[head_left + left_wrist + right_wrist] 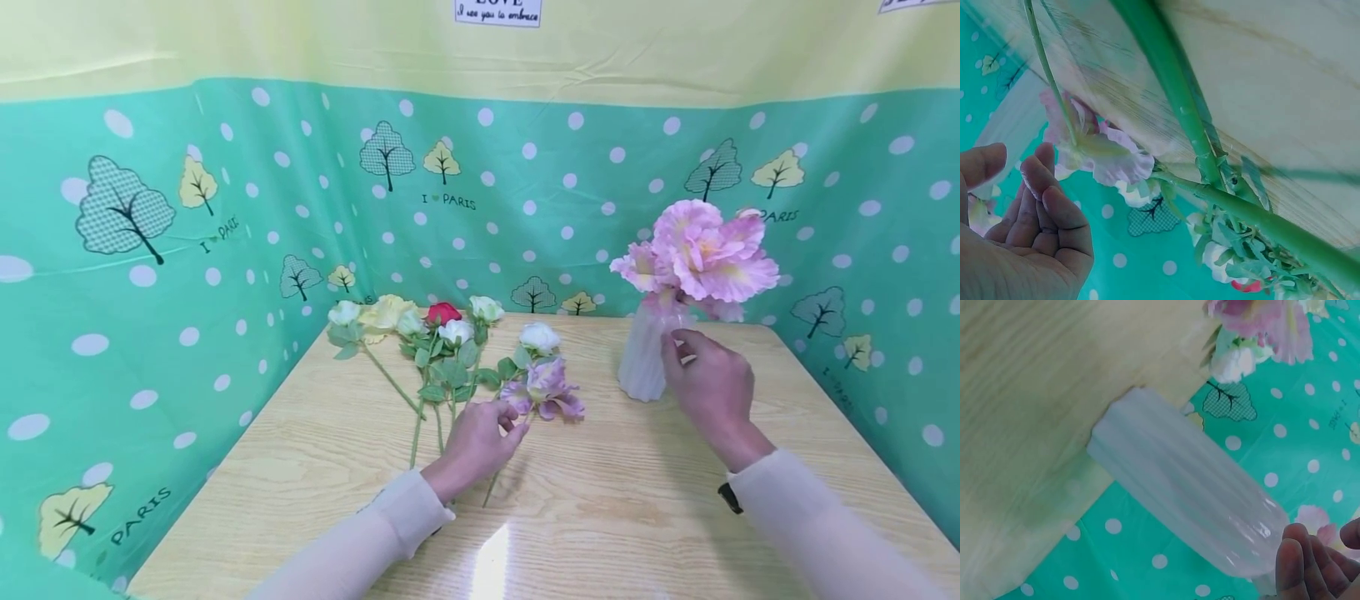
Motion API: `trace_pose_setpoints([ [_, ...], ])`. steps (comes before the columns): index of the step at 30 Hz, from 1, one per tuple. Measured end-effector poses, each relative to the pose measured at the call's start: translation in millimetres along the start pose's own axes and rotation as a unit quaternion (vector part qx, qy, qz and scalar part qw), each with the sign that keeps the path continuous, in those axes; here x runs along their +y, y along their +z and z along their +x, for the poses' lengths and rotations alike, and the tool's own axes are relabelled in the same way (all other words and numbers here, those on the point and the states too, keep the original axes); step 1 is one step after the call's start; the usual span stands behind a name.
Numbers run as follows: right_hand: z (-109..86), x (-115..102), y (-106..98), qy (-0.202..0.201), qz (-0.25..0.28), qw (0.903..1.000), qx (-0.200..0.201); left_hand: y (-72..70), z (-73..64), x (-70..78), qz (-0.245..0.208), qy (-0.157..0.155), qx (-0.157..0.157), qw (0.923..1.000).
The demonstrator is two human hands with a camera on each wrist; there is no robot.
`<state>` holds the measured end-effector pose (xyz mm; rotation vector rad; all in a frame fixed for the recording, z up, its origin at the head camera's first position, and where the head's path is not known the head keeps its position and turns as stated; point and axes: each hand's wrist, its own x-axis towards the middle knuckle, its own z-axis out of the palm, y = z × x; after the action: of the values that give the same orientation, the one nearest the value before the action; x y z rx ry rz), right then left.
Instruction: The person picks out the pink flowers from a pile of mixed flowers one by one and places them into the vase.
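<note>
A pale, ribbed vase [639, 360] stands upright at the right of the table, with a large pink flower [708, 250] in its mouth. My right hand [712, 383] is beside the vase's upper part. In the right wrist view its fingers [1294, 553] are loosely bent near the rim, the thumb apart from them. My left hand [480, 442] is over the table, close to a light purple flower [551, 387] that lies with its thin stem toward me. The left wrist view shows a gap between that hand's thumb and its loosely bent fingers [1038, 178].
Left of the purple flower lie several loose stems, with a red rose [443, 313], a yellow flower [386, 313] and white roses such as this white rose [456, 332]. Another white rose [540, 337] lies behind the purple flower. A green dotted cloth [465, 208] hangs around the wooden table [600, 517].
</note>
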<state>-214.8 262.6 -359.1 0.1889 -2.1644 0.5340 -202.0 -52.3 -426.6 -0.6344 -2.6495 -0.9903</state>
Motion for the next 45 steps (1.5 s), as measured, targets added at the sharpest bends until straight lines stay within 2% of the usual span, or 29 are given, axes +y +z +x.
trace_pose_setpoints([
  [10,-19.7,-9,2,-0.032,0.013,0.9994,-0.004,-0.9,-0.6,0.2,0.016,-0.012,-0.006,0.9998],
  [24,-49.2,-17,8,0.009,0.023,0.9974,-0.068,-1.9,-2.5,0.1,0.039,-0.023,-0.013,0.9989],
  [32,-60.7,-24,9,0.023,0.025,0.9950,-0.094,-1.2,-1.6,-0.5,0.061,-0.041,-0.036,0.9967],
  [38,-68.0,-28,9,0.038,0.020,0.9899,-0.135,-0.6,-2.9,-2.1,0.078,-0.058,-0.078,0.9922],
  [45,-70.7,-30,11,0.047,0.013,0.9860,-0.159,1.4,-3.9,-4.7,0.097,-0.046,-0.094,0.9898],
])
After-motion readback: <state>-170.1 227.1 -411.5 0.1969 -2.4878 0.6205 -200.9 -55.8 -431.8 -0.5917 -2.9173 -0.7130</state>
